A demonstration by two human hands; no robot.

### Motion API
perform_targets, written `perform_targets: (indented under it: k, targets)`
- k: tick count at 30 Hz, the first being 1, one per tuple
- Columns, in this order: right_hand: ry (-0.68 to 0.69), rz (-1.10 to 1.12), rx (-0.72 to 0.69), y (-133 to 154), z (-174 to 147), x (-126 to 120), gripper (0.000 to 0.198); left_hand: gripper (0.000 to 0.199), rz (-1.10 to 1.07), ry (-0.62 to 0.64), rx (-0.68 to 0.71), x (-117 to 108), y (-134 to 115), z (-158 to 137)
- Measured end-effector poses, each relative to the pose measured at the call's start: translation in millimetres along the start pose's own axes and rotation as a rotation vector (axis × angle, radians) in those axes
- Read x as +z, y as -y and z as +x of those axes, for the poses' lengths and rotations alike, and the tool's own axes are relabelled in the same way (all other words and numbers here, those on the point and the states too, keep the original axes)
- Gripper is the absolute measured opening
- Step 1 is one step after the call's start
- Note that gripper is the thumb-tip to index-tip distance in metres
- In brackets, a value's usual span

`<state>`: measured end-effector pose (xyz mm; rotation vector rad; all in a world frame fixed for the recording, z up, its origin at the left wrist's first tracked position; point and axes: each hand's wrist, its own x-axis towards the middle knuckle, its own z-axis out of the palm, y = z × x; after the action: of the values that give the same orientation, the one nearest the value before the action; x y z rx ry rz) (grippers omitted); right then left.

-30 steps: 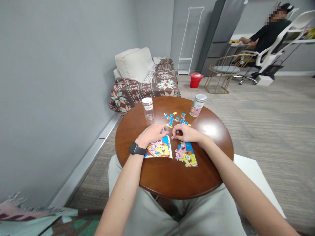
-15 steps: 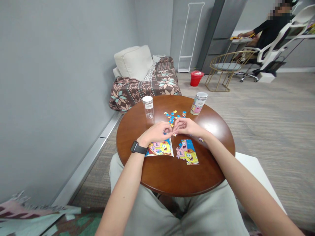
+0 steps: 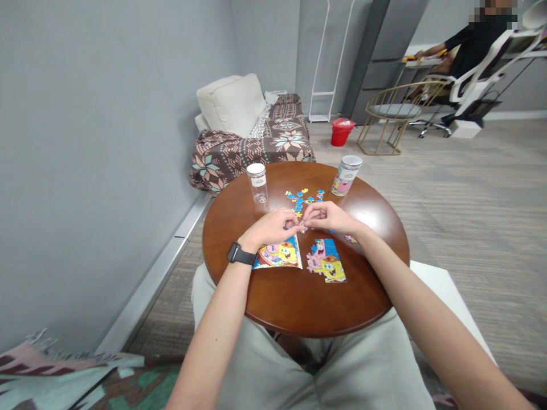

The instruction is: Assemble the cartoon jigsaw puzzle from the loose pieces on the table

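Note:
My left hand (image 3: 273, 229), with a dark watch (image 3: 241, 254) on its wrist, and my right hand (image 3: 328, 218) meet over the middle of the round table. Both are closed in a pinch around a small pinkish puzzle piece (image 3: 303, 228), partly hidden by the fingertips. Under my left hand lies a cartoon picture sheet (image 3: 280, 255), its upper part covered. To its right is a partly joined jigsaw puzzle (image 3: 327, 262) in pink, yellow and blue. Several loose puzzle pieces (image 3: 299, 201) are scattered just beyond my fingers, and a few more lie by my right wrist.
A clear jar with a white lid (image 3: 257, 183) stands at the table's (image 3: 290, 310) far left, a printed can (image 3: 346, 176) at its far right. Beyond are a covered sofa (image 3: 256, 149), a red bin (image 3: 342, 132), a gold-framed chair (image 3: 395, 111) and a seated person (image 3: 481, 48).
My fingertips have shifted slightly, and more of the pinkish piece shows between them. The camera view has tilted a little; the joined puzzle and the picture sheet stay in place on the table.

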<state>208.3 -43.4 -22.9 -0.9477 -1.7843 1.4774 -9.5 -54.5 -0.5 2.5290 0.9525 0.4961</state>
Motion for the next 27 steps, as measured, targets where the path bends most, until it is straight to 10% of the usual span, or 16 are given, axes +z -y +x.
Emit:
perform_targets:
  k: [21,27]
  targets:
    - [0.004,0.187,0.066,-7,3,1,0.027,0.006,-0.091,-0.061,0.22,5,9,3]
    - [0.094,0.26,0.096,-7,-1,0,0.032,0.016,0.071,-0.131,0.269,-20,-26,-6]
